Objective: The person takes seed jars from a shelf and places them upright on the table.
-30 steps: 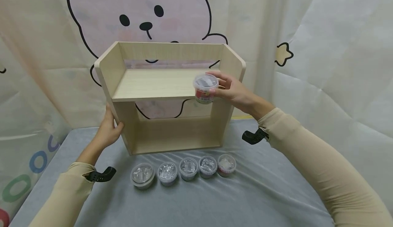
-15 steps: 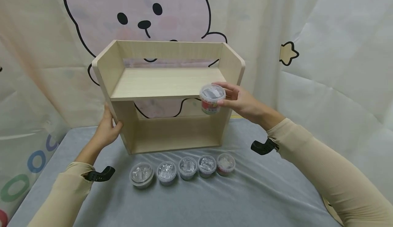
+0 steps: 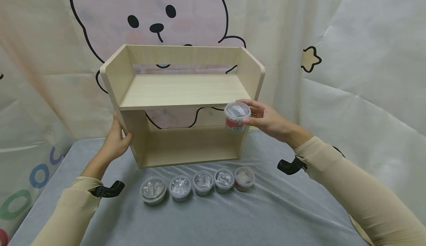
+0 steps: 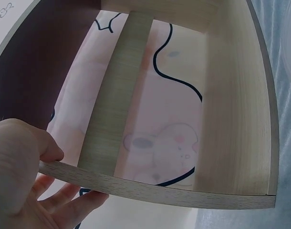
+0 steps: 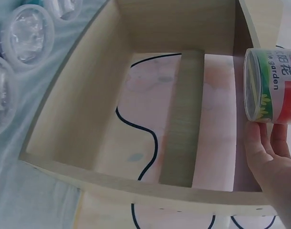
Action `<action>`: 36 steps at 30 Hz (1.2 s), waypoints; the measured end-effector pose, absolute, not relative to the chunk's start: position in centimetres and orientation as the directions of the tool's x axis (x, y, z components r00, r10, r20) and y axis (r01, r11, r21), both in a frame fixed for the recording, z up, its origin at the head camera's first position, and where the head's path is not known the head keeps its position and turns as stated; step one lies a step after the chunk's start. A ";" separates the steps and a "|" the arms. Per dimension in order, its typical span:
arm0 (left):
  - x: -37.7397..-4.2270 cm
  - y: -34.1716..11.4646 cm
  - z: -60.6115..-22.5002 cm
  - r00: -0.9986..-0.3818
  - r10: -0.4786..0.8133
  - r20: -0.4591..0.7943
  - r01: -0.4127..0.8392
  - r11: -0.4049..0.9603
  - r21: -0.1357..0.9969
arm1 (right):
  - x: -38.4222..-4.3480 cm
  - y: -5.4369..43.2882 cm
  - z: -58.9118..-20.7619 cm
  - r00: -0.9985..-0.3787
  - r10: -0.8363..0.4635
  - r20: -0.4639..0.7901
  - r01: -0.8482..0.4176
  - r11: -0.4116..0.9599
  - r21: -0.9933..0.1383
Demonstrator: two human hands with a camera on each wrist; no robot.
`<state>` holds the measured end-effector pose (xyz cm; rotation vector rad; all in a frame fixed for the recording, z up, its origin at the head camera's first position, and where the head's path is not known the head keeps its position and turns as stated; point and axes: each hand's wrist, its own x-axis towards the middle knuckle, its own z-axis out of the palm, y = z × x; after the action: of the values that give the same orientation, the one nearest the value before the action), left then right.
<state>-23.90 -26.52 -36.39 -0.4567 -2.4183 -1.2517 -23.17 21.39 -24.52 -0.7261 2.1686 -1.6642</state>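
A two-tier wooden shelf [image 3: 183, 91] stands on the grey-blue cloth. My left hand [image 3: 114, 140] grips its left side panel; in the left wrist view the thumb is inside the edge and the fingers [image 4: 78, 207] are outside. My right hand [image 3: 274, 124] holds a clear lidded plastic cup [image 3: 237, 117] in front of the shelf's right side, below the upper board's level. The right wrist view shows its colourful label [image 5: 279, 86] with the words "garden" and Chinese characters. Contact between cup and shelf cannot be told.
Several similar lidded cups [image 3: 180, 187] stand in a row on the cloth [image 3: 206, 224] before the shelf, with clear wrapping under their lids. A curtain [image 3: 273, 17] with a bear drawing hangs behind. Black straps [image 3: 291, 166] are on both wrists.
My right hand has carried the cup downward and to the right, from before the upper board to before the right side panel. The left hand keeps its grip on the shelf.
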 end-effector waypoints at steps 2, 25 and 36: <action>-23.9 -26.5 -36.4 -0.876 0.112 0.470 0.449 0.547 0.706 | -23.1 21.7 -25.0 -0.819 -0.570 0.066 -0.209 0.189 -0.960; -24.2 -26.6 -36.6 -0.880 0.108 0.462 0.437 0.567 0.699 | -22.1 25.5 -30.2 -0.829 -0.552 0.091 -0.178 0.107 -0.978; -24.2 -26.5 -36.5 -0.879 0.113 0.463 0.443 0.550 0.707 | -21.7 26.5 -32.2 -0.835 -0.545 0.073 -0.170 0.128 -0.977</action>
<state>-24.20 -26.47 -36.50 -0.4551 -2.4250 -1.2560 -21.75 26.49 -32.22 -0.6963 2.1097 -1.7610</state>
